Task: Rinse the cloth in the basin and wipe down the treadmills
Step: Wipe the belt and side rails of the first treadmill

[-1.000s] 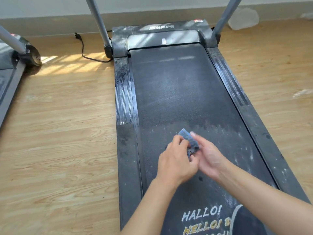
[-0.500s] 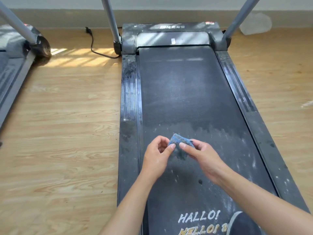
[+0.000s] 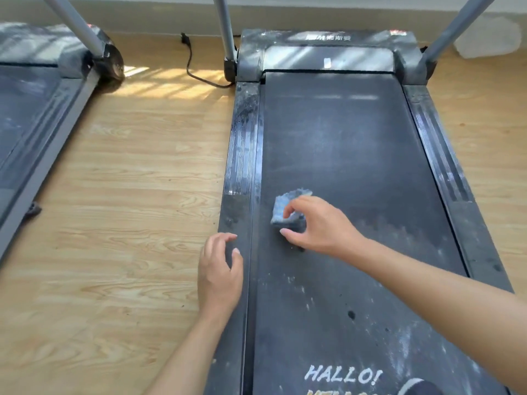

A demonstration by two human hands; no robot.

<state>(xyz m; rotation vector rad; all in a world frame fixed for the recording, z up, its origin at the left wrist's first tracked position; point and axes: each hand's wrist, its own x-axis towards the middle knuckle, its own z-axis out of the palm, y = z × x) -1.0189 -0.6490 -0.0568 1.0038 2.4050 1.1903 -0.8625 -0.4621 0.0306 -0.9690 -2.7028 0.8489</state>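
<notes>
A small folded blue cloth (image 3: 285, 208) lies against the dusty black belt of the treadmill (image 3: 342, 143) in front of me. My right hand (image 3: 319, 226) holds the cloth with curled fingers and thumb, low over the belt's left part. My left hand (image 3: 221, 272) hovers over the treadmill's left side rail (image 3: 241, 155), fingers loosely curled, holding nothing. The belt nearer to me looks darker with white specks; farther up it is grey with dust. No basin is in view.
A second treadmill (image 3: 37, 115) stands at the left, across a strip of wooden floor (image 3: 128, 223). A black power cord (image 3: 194, 69) lies on the floor near the wall. Grey uprights (image 3: 225, 29) rise from the treadmill's front. A white bag (image 3: 487, 38) sits at the far right.
My left hand has let go of the cloth and moved left to the side rail. My right hand keeps the cloth and has lowered it toward the belt. The view has shifted left.
</notes>
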